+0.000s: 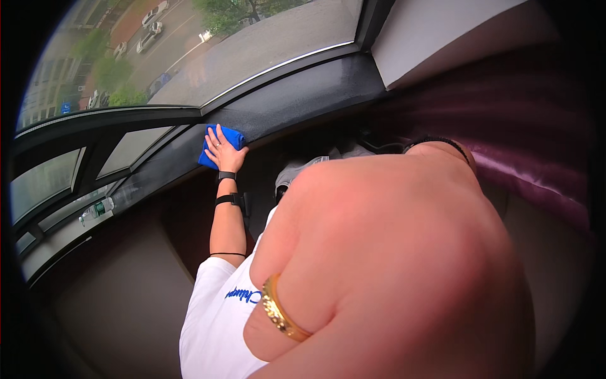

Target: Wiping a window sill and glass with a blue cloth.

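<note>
My left hand (227, 154) presses a folded blue cloth (208, 158) onto the dark window sill (307, 90), near the corner where two window panes meet. Its fingers are spread over the cloth, and the thumb lies along the cloth's right edge. Very close to the camera, my right hand (378, 246) fills the lower right of the view, blurred and with a gold ring (279, 310) on one finger. Those fingers are bent, and their tips and palm are hidden, so whatever they may touch is out of sight.
A clear plastic bottle with a green label (100, 208) lies on the sill at the left. Purple satiny fabric (530, 180) hangs at the right, beside a white wall (440, 38). Window frames (113, 123) border the sill; beyond the glass is a street with cars (150, 37).
</note>
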Demonstrator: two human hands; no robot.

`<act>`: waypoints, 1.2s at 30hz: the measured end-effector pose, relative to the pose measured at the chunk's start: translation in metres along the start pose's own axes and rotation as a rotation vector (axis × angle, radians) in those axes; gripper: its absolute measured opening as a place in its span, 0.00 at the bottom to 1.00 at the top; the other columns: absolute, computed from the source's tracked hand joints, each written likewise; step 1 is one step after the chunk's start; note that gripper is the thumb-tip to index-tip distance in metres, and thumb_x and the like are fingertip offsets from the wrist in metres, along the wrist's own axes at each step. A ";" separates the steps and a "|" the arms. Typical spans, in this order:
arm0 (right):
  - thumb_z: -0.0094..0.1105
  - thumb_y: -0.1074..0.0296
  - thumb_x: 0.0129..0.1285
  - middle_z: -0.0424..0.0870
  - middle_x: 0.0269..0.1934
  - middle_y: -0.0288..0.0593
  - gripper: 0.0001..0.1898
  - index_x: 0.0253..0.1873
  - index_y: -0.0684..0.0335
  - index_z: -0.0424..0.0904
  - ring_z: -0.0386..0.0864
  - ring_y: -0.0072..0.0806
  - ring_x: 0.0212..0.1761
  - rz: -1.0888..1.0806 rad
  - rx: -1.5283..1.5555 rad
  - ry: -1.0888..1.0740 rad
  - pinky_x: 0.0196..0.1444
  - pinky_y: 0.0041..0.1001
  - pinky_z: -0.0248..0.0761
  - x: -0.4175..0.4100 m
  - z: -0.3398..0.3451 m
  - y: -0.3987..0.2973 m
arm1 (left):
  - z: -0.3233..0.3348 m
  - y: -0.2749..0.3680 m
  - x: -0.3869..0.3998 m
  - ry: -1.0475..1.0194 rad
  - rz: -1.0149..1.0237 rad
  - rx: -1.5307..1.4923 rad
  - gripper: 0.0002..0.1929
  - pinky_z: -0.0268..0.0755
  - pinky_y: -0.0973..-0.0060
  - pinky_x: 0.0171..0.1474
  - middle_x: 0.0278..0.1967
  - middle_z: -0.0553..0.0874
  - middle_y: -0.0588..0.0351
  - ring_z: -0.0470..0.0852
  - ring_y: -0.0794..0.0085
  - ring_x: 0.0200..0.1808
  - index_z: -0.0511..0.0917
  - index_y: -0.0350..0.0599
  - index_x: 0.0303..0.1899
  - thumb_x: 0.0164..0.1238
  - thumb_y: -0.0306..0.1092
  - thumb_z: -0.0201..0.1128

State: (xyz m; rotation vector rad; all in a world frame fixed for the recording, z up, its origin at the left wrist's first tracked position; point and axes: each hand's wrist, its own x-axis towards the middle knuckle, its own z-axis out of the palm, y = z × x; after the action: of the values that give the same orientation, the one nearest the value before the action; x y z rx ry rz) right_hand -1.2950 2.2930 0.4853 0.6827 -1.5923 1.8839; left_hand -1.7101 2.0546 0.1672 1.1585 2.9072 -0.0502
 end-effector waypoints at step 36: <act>0.70 0.66 0.58 0.70 0.70 0.57 0.45 0.79 0.68 0.59 0.69 0.55 0.72 0.619 -1.232 0.224 0.74 0.42 0.65 -0.134 -0.048 0.306 | -0.025 0.205 0.007 -0.635 0.667 -1.081 0.60 0.56 0.65 0.81 0.78 0.64 0.33 0.64 0.49 0.80 0.43 0.39 0.82 0.50 0.25 0.76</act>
State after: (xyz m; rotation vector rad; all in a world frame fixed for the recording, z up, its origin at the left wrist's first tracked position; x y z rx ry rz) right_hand -1.4189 2.2891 0.1710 -0.5786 -2.4810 0.8554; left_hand -1.5741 2.2086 0.1872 1.3702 1.4674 0.8417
